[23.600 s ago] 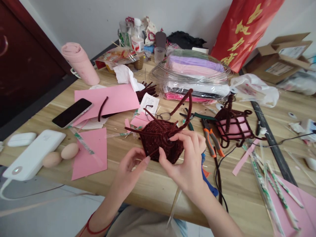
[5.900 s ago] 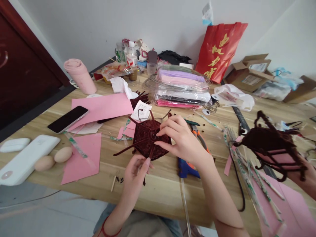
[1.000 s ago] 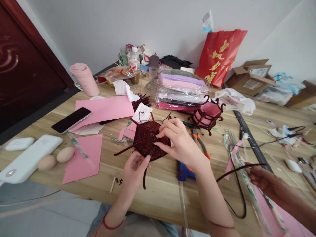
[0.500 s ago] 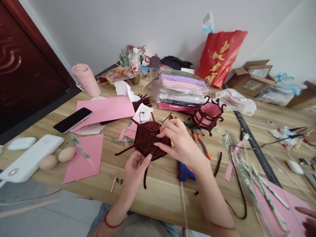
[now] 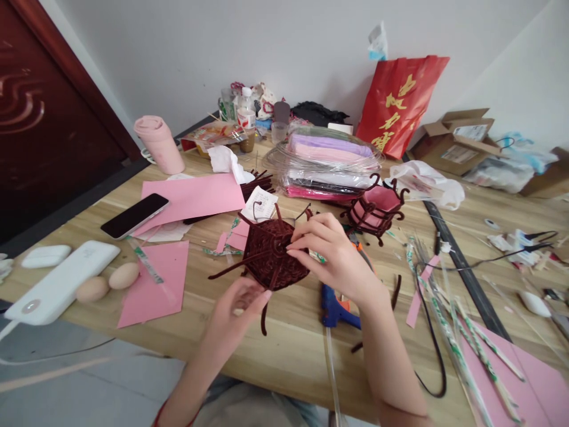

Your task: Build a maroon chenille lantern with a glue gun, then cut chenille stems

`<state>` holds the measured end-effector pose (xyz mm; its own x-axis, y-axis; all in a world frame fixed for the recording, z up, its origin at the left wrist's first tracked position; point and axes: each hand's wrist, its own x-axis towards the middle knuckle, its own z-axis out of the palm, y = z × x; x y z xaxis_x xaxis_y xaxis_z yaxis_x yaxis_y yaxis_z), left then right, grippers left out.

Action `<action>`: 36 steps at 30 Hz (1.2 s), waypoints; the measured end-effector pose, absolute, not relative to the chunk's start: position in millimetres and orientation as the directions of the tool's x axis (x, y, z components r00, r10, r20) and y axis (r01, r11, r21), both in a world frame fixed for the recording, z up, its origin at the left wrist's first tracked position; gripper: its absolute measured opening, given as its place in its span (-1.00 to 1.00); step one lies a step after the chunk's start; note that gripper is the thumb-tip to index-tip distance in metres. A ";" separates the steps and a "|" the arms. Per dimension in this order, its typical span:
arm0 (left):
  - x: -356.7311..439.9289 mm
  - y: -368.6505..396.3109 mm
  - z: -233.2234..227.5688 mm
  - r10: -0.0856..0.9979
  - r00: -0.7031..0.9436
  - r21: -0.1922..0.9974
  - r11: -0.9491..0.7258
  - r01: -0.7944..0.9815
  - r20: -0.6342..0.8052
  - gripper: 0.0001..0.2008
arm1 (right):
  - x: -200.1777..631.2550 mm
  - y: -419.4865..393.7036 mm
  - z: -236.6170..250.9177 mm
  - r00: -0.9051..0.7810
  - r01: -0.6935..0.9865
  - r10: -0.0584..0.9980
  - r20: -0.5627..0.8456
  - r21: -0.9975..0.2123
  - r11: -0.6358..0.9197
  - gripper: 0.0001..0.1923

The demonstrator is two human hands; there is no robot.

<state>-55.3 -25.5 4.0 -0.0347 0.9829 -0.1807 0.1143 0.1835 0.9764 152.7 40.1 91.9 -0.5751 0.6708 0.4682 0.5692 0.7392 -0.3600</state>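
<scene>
A dark brown, six-sided piece coiled from fuzzy pipe cleaners is held above the table, with several pipe-cleaner ends sticking out past its edge. My left hand grips its lower edge, thumb on top and fingers curled below. Over its right side, my right hand has thumb and index finger pinched together at the raised centre; anything small between them is hidden. Behind my right hand stands a lantern-like frame of brown pipe cleaners with pink paper walls. A blue glue gun and orange-handled pliers lie partly hidden by my right arm.
Pink paper sheets, a phone, a white power bank and two eggs lie at left. Bagged pipe cleaners and a red bag are behind. At right are a black cable and wrapped sticks.
My right fingertips have shifted slightly right, off the middle of the brown piece. My left hand sits a little lower on its edge. Another hand at the lower right has left the view.
</scene>
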 end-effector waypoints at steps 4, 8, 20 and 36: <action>-99.3 -27.9 18.1 0.973 -0.203 0.937 0.168 0.307 -0.107 -0.67 | 167.9 35.1 103.9 -0.473 0.583 0.665 0.578 -0.361 0.728 -0.82; -124.2 -16.5 26.1 0.934 -0.353 0.927 0.084 0.365 0.055 -0.68 | 177.9 32.9 107.6 -0.370 0.636 0.658 0.656 -0.337 0.694 -0.95; -128.3 12.0 50.6 0.870 -0.370 0.904 -0.174 0.391 0.327 -0.85 | 193.6 38.8 104.1 -0.240 0.732 0.664 0.708 -0.317 0.603 -0.90; -117.3 49.8 79.4 0.911 -0.264 0.910 -0.212 0.355 0.315 -0.87 | 188.9 45.6 94.6 -0.236 0.773 0.945 0.227 -0.546 0.324 -0.92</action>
<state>-117.3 49.8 79.4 -0.2644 0.9114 0.3152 0.3553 -0.2117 0.9104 188.9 45.6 94.6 -0.2364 0.9449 0.2266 0.7728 0.3242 -0.5457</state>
